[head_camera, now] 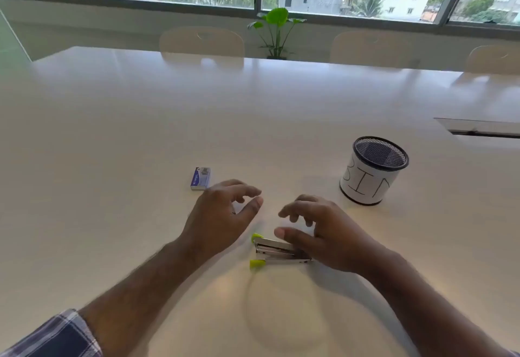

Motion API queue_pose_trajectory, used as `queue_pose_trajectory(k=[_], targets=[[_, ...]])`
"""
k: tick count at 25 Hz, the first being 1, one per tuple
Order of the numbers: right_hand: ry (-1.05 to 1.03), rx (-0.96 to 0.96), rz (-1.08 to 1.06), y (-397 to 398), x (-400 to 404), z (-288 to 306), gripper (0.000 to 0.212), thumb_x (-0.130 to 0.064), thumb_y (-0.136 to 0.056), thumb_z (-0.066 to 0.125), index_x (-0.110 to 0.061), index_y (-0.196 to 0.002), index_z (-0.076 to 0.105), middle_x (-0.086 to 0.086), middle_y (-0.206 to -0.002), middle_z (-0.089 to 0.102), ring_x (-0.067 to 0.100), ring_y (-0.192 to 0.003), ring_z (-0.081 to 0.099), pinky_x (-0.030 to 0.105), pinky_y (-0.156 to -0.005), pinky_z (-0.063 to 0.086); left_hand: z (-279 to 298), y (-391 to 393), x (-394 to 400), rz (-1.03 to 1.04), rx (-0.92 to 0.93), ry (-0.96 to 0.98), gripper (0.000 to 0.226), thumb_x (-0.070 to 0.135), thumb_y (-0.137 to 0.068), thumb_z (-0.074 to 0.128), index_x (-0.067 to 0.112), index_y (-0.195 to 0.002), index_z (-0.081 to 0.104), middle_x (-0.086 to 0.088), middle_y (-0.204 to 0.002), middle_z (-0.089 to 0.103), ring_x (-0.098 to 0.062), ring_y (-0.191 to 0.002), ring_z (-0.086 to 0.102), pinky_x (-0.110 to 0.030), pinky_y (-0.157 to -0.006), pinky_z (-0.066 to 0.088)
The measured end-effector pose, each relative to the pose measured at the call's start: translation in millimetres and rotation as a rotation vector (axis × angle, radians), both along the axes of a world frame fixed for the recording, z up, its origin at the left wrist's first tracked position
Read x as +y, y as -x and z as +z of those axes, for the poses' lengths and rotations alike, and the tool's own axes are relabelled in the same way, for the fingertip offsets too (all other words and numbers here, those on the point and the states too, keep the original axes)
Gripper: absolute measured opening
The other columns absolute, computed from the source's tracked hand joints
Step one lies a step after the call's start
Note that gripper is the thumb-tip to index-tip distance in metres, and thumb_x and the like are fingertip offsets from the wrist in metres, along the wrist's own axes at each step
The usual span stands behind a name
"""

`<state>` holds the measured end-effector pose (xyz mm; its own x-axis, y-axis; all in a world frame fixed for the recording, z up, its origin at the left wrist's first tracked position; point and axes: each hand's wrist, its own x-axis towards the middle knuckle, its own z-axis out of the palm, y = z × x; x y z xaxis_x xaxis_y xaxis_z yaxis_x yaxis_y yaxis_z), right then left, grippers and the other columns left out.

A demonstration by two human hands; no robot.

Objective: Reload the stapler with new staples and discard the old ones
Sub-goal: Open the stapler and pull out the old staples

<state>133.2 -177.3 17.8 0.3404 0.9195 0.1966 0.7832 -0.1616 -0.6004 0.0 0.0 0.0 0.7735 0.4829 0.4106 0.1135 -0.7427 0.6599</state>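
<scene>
A small metal stapler with lime-green ends lies on the white table, close to me. My right hand hovers over its right half with fingers spread, the thumb over the stapler's top; whether it touches is unclear. My left hand is open just left of and above the stapler, holding nothing. A small blue box of staples lies flat beyond the left hand. A black mesh cup wrapped in white paper marked "BIN" stands to the right.
Pale chairs line the table's far side, with a potted green plant behind them under the windows. A cable slot is cut into the table at the right edge.
</scene>
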Motion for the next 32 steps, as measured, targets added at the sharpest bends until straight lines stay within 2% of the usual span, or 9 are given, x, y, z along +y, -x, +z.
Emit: queue_pose_trajectory(k=[6,12,16,20,23,25,27,30,32], targets=[[0.127,0.045,0.12,2.1,-8.5,2.2,0.053,-0.069,-0.075,0.067,-0.033,-0.114,0.066,-0.018,-0.091,0.056,0.007,-0.075,0.054,0.016,-0.06,0.043,-7.4,-2.4,0.8,-0.016,-0.013,0.057,0.015,0.029,-0.088,0.061,0.027,-0.09,0.076,0.017,-0.086,0.07,-0.008,-0.077,0.064,-0.03,-0.067,0.053],[0.077,0.038,0.132,2.7,-1.0,-6.8,0.018,-0.032,-0.082,0.075,-0.023,-0.096,0.07,-0.01,-0.086,0.055,0.014,-0.067,0.054,0.02,-0.061,0.045,-9.9,-8.3,-6.2,-0.02,-0.021,0.157,0.022,0.04,-0.09,0.054,0.026,-0.085,0.071,0.016,-0.076,0.066,-0.009,-0.069,0.061,-0.028,-0.062,0.05],[0.022,0.02,0.084,2.0,-4.4,-9.3,0.018,-0.032,-0.085,0.073,-0.019,-0.097,0.069,-0.005,-0.087,0.056,0.013,-0.069,0.054,0.02,-0.062,0.045,-9.0,-5.9,-5.0,0.015,-0.015,0.218,0.028,0.045,-0.092,0.054,0.025,-0.081,0.07,0.016,-0.065,0.062,-0.007,-0.06,0.055,-0.021,-0.055,0.041],[-0.095,0.023,-0.05,0.4,-4.4,-9.1,0.018,-0.034,-0.085,0.07,-0.021,-0.097,0.066,-0.008,-0.087,0.053,0.014,-0.071,0.056,0.033,-0.065,0.05,-1.9,-4.3,-14.0,0.086,0.014,0.354,0.029,0.055,-0.091,0.051,0.031,-0.084,0.066,0.015,-0.077,0.069,-0.008,-0.062,0.058,-0.017,-0.054,0.042],[-0.206,-0.012,-0.158,0.2,-1.2,-7.8,0.022,-0.035,-0.085,0.069,-0.02,-0.101,0.065,-0.011,-0.088,0.051,0.012,-0.07,0.054,0.028,-0.065,0.048,5.6,-5.7,-25.4,0.142,0.024,0.499,0.05,0.069,-0.082,0.037,0.029,-0.091,0.065,0.009,-0.07,0.065,-0.002,-0.056,0.052,-0.023,-0.058,0.039],[-0.268,-0.039,-0.183,6.5,3.2,-7.2,0.022,-0.032,-0.084,0.071,-0.02,-0.101,0.065,-0.015,-0.087,0.048,0.009,-0.069,0.052,0.018,-0.063,0.042,7.8,-7.1,-34.1,0.089,0.03,0.571,0.049,0.063,-0.088,0.035,0.025,-0.091,0.065,0.005,-0.067,0.062,-0.006,-0.056,0.049,-0.029,-0.059,0.039],[-0.301,-0.03,-0.17,12.9,7.0,-7.0,0.022,-0.028,-0.082,0.073,-0.021,-0.101,0.064,-0.016,-0.088,0.047,0.009,-0.068,0.051,0.013,-0.061,0.039,8.7,-6.4,-43.8,0.02,0.003,0.643,0.041,0.046,-0.099,0.039,0.016,-0.091,0.065,0.001,-0.064,0.057,-0.012,-0.057,0.047,-0.033,-0.06,0.037],[-0.323,0.069,-0.116,16.7,9.7,-10.5,0.028,-0.022,-0.077,0.076,-0.024,-0.102,0.063,-0.014,-0.089,0.051,0.009,-0.064,0.05,0.011,-0.059,0.037,9.2,-2.4,-48.2,-0.018,-0.046,0.687,0.032,0.029,-0.102,0.043,0.01,-0.088,0.064,0.008,-0.057,0.051,-0.006,-0.052,0.044,-0.02,-0.055,0.036],[-0.349,0.241,-0.079,17.1,11.9,-14.3,0.036,-0.025,-0.078,0.075,-0.027,-0.112,0.062,-0.011,-0.09,0.055,0.008,-0.056,0.045,0.016,-0.056,0.038,10.1,-1.5,-46.7,-0.042,-0.066,0.703,0.03,0.025,-0.102,0.043,0.01,-0.085,0.062,0.013,-0.053,0.05,-0.001,-0.05,0.043,-0.013,-0.051,0.035]])
